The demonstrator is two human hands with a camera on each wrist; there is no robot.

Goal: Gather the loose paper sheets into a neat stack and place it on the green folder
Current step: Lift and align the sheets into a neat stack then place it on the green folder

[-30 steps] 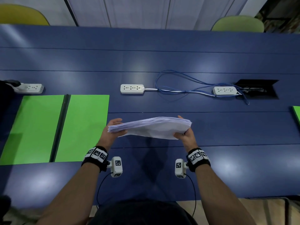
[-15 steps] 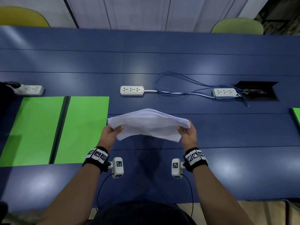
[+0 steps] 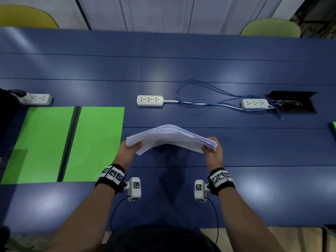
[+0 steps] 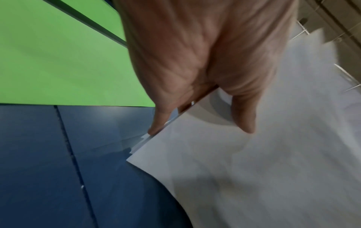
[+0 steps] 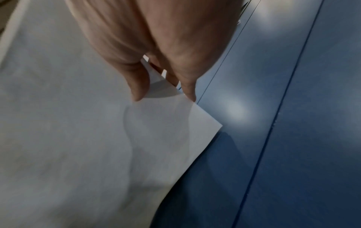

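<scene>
A stack of white paper sheets hangs in the air above the blue table, bowed upward in its middle. My left hand pinches its left end, thumb on the near face and fingers behind. My right hand pinches the right end the same way. The sheet edges at the right end are fanned. The open green folder lies flat on the table just left of my left hand, with a dark spine down its middle. In the left wrist view the folder shows behind the hand.
Three white power strips lie across the table's middle, with blue cables looped between two. A black cable hatch is open at the right. Another green sheet edge shows at far right. Two chairs stand behind the table.
The stack has bowed upward in the middle and shifted slightly forward as both hands pushed its ends together. Both hands kept their hold.
</scene>
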